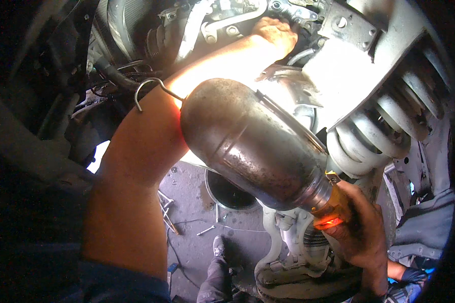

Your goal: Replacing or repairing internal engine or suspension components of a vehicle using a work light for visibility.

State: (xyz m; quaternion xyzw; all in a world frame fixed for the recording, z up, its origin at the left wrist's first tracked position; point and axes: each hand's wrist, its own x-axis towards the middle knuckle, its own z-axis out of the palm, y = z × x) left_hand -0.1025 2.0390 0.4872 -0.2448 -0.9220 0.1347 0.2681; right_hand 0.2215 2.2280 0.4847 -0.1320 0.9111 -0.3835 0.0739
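My left arm stretches up across the view into a vehicle's underside. At its end my left hand (278,36) is curled against metal pipes and brackets (232,22); its fingertips are hidden, as is whatever they hold. My right hand (361,227) is closed around the orange handle (333,209) of a hand-held work lamp. The lamp's scuffed, rounded metal shield (247,146) points up and left, in front of my left arm. A bent wire hook (149,86) sticks out from its tip. Its bright light falls on my left forearm and the metal beyond.
A coil spring (361,136) stands at the right, above a pale suspension part (283,247). Below, a dark round pan (227,192), several tools (167,209) and a cable lie on the grey floor. A shoe (218,246) and another person's forearm (397,271) show low down.
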